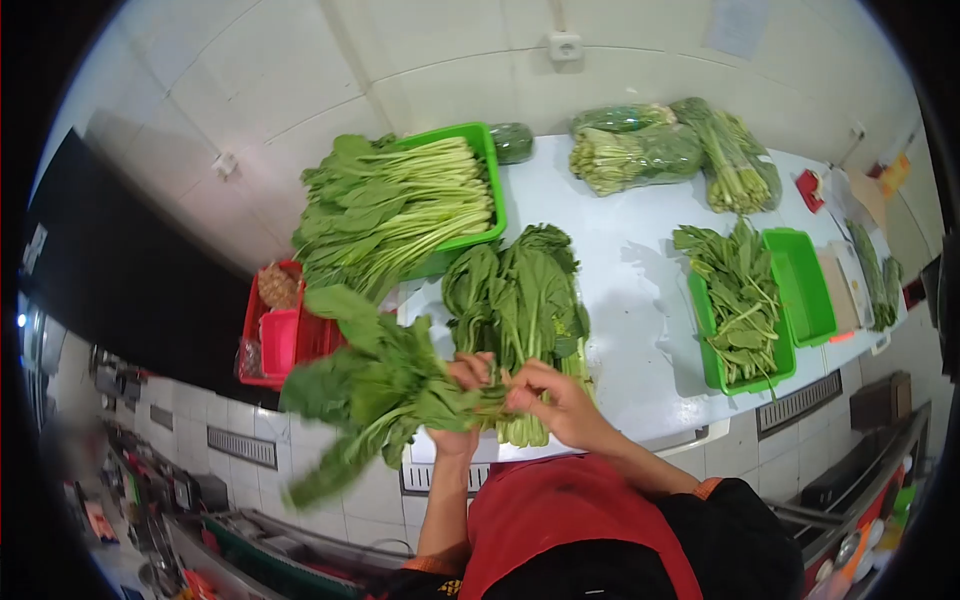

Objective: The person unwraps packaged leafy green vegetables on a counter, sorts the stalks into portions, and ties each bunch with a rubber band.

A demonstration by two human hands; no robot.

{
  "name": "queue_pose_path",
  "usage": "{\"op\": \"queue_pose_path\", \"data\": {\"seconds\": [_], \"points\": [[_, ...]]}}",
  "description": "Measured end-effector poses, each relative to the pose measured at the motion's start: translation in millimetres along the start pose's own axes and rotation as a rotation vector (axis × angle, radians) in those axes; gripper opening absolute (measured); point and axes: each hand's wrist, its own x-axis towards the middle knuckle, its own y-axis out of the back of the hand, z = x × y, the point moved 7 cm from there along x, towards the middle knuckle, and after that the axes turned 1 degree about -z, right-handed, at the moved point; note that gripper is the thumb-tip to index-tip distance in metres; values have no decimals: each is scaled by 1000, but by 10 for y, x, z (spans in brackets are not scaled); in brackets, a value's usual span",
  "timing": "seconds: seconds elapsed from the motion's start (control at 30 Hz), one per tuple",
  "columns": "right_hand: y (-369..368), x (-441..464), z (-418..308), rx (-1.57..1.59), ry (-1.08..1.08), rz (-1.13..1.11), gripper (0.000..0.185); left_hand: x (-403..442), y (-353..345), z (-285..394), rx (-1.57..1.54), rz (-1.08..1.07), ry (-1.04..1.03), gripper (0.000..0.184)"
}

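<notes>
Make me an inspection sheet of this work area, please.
Surface: white table, shiny.
Job's things: held leafy bunch; more loose greens on the table.
Clutter: large green box heaped with greens; red box at left; wrapped bundles near the wall.
Hands: left hand grips the bunch; right hand at its stem end, grip unclear.
Cables: none clearly made out; wall socket.
Surroundings: pale wall, tiled floor, floor grates.

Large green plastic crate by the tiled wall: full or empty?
Full: long-stemmed leafy greens are heaped in the large green plastic crate, leaves hiding its left rim.
</notes>
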Motion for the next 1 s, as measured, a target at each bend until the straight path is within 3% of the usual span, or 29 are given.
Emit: {"op": "queue_pose_path", "data": {"seconds": [0.07, 0.13, 0.17, 0.27, 0.3, 0.37, 0.43, 0.5, 0.53, 0.57, 0.6, 0.63, 0.67, 0.7, 0.73, 0.77, 0.83, 0.9, 0.93, 0.97, 1.0], "points": [[4, -60, -118, -16, 100, 37, 20, -15, 317, -109, -293, 340, 144, 21], [-169, -149, -266, -219, 171, -265, 27, -28, 443, -117, -504, 479, 242, 17], [-163, -144, -116, -148, -61, -403, 31, -7, 524, -108, -526, 422, 222, 19], [3, -136, 153, -240, -211, -274, 31, 17, 422, -11, -334, 241, 231, 24], [28, -111, 140, -250, -129, -269, 21, 6, 357, -29, -348, 208, 255, 24], [77, -62, 97, -109, -186, -191, 17, -60, 293, -75, -145, 249, 330, 23], [148, -4, 38, -5, -182, -144, 25, -155, 275, -179, -155, 272, 413, 24], [49, 26, -13, -172, -2, -160, 36, -291, 554, -414, -134, 355, 515, 49], [-19, -14, -44, -304, 128, -183, 38, -325, 567, -438, -147, 520, 547, 42], [-54, -95, -123, -347, 101, -254, 40, -284, 365, -330, -134, 584, 571, 53], [-124, -150, -179, -378, 77, -337, 43, -236, 566, -376, -199, 417, 475, 63], [-76, -150, -74, -395, 72, -304, 43, -236, 643, -299, -120, 448, 482, 68], [2, -127, 170, -305, -63, -272, 42, -224, 663, -183, -382, 330, 468, 25], [63, -111, 338, -207, -195, -244, 40, -199, 560, -119, -412, 281, 516, 19], [101, -77, 324, -207, -196, -228, 40, -188, 470, -104, -439, 234, 565, 13], [190, -20, 210, -292, -73, -138, 32, -183, 486, -159, -440, 225, 572, 13], [229, 33, -88, -335, 112, 13, 16, -327, 721, -324, -140, 350, 744, 11], [148, -1, -270, -175, 85, -15, 15, -328, 585, -371, 38, 476, 751, 11], [87, -26, -298, -5, 59, -53, 14, -354, 680, -614, -104, 483, 778, 36], [41, -54, -265, -34, 110, -91, 12, -427, 801, -649, -235, 505, 794, 66], [-28, -91, -159, 51, 72, -211, 13, -355, 570, -499, -309, 650, 702, 53]]}}
